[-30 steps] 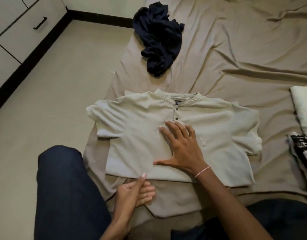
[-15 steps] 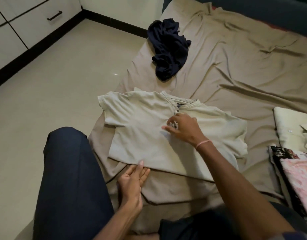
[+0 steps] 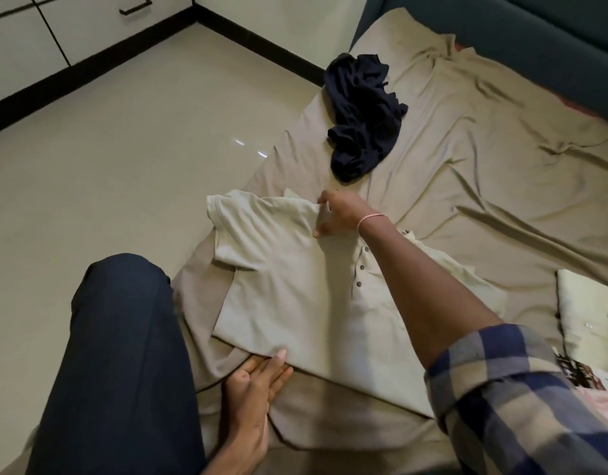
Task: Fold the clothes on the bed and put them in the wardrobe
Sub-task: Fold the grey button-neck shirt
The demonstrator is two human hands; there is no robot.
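Here, the pale shirt point(image 3: 295, 296) lies flat on the bed point(image 3: 484, 149). The right hand point(image 3: 342, 214) pinches its shoulder at 12 o'clock with its fingers. The left hand point(image 3: 256, 382) pinches the hem at 6 o'clock, fingers together.

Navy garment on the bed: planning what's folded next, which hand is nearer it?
Right. The right hand pinches the pale shirt at its shoulder, just short of the navy garment; the left hand holds its near hem, much farther away.
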